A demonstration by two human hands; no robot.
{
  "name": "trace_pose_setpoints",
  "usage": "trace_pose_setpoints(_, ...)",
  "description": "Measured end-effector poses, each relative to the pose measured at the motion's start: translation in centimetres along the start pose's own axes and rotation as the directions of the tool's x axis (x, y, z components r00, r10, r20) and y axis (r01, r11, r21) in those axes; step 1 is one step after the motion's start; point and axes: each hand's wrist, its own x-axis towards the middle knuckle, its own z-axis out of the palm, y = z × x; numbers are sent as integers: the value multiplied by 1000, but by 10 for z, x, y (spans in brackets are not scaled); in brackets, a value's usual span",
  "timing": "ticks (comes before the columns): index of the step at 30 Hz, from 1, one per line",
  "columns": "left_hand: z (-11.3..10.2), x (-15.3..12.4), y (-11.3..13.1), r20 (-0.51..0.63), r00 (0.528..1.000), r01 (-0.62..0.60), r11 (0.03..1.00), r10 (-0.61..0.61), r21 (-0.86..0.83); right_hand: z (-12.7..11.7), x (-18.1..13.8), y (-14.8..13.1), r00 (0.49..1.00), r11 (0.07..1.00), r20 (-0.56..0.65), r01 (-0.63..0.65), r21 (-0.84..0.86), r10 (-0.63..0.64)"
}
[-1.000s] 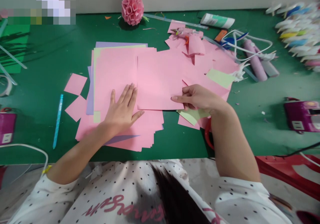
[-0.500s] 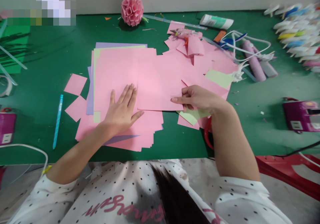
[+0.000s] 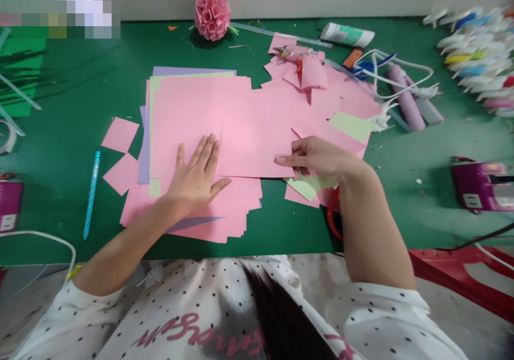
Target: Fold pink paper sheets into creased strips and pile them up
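Observation:
My left hand (image 3: 196,175) lies flat with fingers stretched out on a stack of pink paper sheets (image 3: 188,114) on the green table (image 3: 72,92). My right hand (image 3: 317,156) pinches the near right corner of a pink square sheet (image 3: 257,135) that lies beside the stack and partly over it. Purple and pale green sheets stick out under the stack at its left and far edges. A pale green scrap (image 3: 307,186) lies under my right wrist.
Small pink squares (image 3: 120,134) and a blue pen (image 3: 91,194) lie at the left. A pink paper ball (image 3: 212,14) sits at the back. Pink scraps, a glue tube (image 3: 347,33), white cords and purple rolls (image 3: 405,103) crowd the right. A purple device (image 3: 480,186) stands far right.
The pink square sheet under my right hand has slid slightly left against the stack. Both hands have stayed almost where they were.

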Motion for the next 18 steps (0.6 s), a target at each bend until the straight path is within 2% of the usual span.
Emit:
trace_pose_setpoints(13, 1, 0, -1, -5, 1000, -11, 1000, 11, -8, -3, 1, 4, 1000, 1000, 8, -6, 11, 6)
trace_pose_setpoints(18, 1, 1, 0, 11, 1000, 3, 1000, -3, 9, -5, 0, 9, 1000, 996, 1, -16, 83, 16)
